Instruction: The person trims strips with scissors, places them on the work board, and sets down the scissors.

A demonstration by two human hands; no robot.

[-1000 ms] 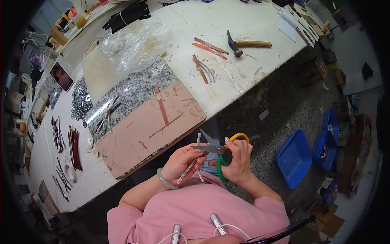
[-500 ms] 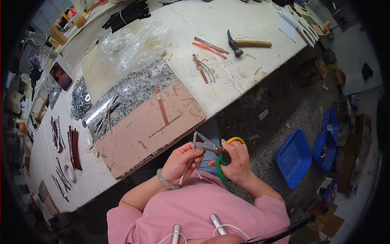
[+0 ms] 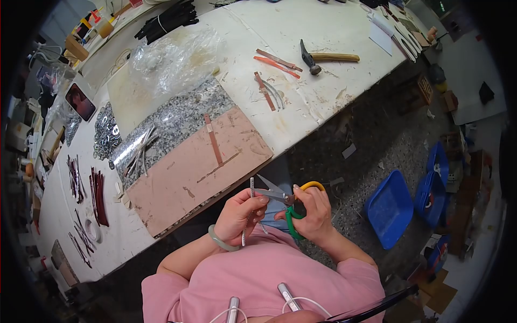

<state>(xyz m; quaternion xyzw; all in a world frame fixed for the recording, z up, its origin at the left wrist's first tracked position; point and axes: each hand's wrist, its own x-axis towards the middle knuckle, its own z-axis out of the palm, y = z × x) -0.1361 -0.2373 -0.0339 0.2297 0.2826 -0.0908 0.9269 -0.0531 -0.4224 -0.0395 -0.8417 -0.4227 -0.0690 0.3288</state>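
My left hand (image 3: 237, 216) is closed, pinching a thin silvery speckled strip (image 3: 251, 186) that stands up past the fingertips. Its lower end hangs below the hand, and another short silvery end (image 3: 263, 228) shows beside it. In my right hand (image 3: 314, 216) is a pair of scissors (image 3: 289, 199) with one yellow and one green handle loop. The blades are apart and point left; the lower blade's tip reaches my left fingertips and the strip. Both hands are in front of my body, just off the table's edge.
A pinkish board (image 3: 177, 185) lies at the table edge, bearing a brown strip (image 3: 213, 141). Beyond are silvery strips (image 3: 144, 148), metal rings (image 3: 106, 132), a phone (image 3: 80, 102), clear plastic (image 3: 172, 56) and a hammer (image 3: 328, 56). A blue basin (image 3: 389, 210) is on the floor at right.
The silvery strip has shifted slightly left and stands more upright, nearer the lower blade's tip. My left hand moved slightly left; the scissors are almost unchanged, blades still apart.
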